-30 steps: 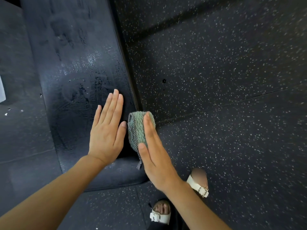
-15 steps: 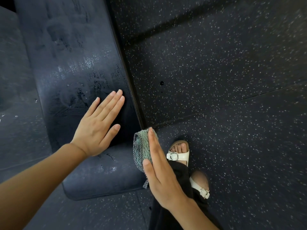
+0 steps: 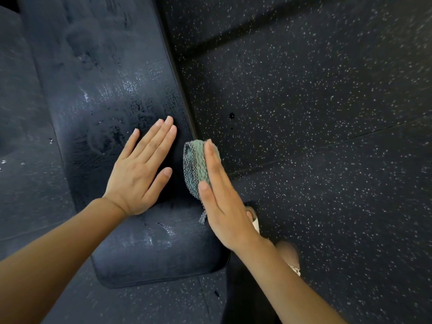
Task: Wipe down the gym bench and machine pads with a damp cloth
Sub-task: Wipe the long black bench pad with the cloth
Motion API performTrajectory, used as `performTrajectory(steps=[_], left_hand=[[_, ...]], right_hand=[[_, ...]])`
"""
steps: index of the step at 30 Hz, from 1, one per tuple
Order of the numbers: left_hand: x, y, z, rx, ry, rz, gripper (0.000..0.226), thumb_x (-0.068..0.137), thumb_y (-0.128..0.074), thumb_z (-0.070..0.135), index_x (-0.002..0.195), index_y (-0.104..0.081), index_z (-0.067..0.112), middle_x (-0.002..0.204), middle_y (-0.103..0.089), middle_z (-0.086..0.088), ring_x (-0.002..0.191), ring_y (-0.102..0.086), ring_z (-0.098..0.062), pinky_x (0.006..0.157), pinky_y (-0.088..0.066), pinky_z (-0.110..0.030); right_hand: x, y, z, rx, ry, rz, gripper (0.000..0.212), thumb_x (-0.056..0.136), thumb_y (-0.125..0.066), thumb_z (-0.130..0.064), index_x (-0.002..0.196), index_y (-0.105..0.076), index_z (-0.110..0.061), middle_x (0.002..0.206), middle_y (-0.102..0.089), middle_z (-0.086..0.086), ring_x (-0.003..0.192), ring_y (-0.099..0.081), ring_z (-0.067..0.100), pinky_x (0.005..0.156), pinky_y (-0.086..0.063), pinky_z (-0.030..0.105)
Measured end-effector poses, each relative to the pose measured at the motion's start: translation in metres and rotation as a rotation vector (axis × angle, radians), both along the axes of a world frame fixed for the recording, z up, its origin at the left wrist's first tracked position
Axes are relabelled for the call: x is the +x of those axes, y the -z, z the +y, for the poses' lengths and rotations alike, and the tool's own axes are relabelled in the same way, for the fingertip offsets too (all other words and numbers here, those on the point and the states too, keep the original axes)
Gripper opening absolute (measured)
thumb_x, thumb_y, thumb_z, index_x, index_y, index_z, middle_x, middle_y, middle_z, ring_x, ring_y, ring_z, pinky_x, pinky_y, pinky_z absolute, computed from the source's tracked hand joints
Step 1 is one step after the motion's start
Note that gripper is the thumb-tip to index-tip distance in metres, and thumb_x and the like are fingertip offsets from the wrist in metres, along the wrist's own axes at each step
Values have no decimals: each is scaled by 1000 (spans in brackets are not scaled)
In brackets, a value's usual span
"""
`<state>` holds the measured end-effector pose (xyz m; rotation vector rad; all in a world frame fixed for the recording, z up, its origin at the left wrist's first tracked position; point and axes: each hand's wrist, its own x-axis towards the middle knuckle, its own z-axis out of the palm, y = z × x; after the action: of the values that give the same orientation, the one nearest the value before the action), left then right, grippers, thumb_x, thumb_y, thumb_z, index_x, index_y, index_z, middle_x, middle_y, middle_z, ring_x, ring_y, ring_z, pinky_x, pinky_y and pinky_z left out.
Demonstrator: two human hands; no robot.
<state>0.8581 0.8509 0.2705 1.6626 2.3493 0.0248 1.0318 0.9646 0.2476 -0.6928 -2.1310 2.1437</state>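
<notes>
A long black padded gym bench [image 3: 109, 73] runs from the top left down to its rounded near end at the lower middle, its top streaked with wet marks. My left hand [image 3: 140, 169] lies flat on the bench top with straight fingers. My right hand [image 3: 222, 197] presses a folded green mesh cloth [image 3: 197, 164] with straight fingers against the bench's right side edge. Most of the cloth shows to the left of my right fingers, and a loose corner hangs below.
Black speckled rubber floor [image 3: 315, 113] surrounds the bench, with seams between tiles. My foot in a white sandal [image 3: 289, 256] stands just right of the bench end, under my right forearm. A small dark hole [image 3: 231, 115] marks the floor.
My right hand slid the cloth down the bench's side edge toward the near end, then back up. My left hand stayed flat on the bench top. My feet shifted beside the bench.
</notes>
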Motion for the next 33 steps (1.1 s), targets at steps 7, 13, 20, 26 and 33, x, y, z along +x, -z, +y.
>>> performTrajectory(steps=[7, 13, 20, 26, 33], left_hand=[[-10, 0, 2, -3, 11, -5, 64, 102, -26, 36, 159, -12, 12, 167, -7, -2, 154, -7, -18, 125, 0, -39], [-21, 0, 6, 1, 27, -4, 64, 101, -26, 37, 158, -14, 10, 166, -9, -4, 154, -8, -20, 125, -2, -41], [-33, 0, 11, 14, 40, 4, 65, 100, -29, 36, 158, -14, 11, 166, -9, -3, 154, -9, -20, 125, -3, -41], [-39, -1, 15, -8, 43, -1, 67, 99, -30, 37, 158, -14, 9, 166, -10, -6, 154, -9, -21, 125, -4, -43], [-38, -2, 20, 1, 6, -20, 63, 104, -19, 44, 159, -11, 12, 167, -7, -4, 154, -9, -21, 125, -4, -41]], right_hand=[[60, -10, -21, -55, -84, -36, 57, 109, -27, -23, 154, 6, -32, 162, 10, -25, 151, 5, 3, 122, -3, 24], [38, -8, -17, -59, -61, -84, 55, 108, -23, -33, 152, 10, -38, 160, 12, -29, 149, 8, -2, 121, -1, 22], [-13, -3, 3, 81, -32, -29, 57, 107, -24, -31, 153, 9, -29, 164, 11, -14, 150, 10, 1, 122, 1, 21], [-49, 6, 18, 155, 12, 3, 59, 108, -29, -25, 157, 3, -17, 166, 6, -3, 151, 9, 7, 125, -4, 38], [-13, -3, 9, 187, -92, 43, 60, 108, -29, -22, 157, 5, -17, 165, 15, -9, 152, 9, 9, 124, -5, 38]])
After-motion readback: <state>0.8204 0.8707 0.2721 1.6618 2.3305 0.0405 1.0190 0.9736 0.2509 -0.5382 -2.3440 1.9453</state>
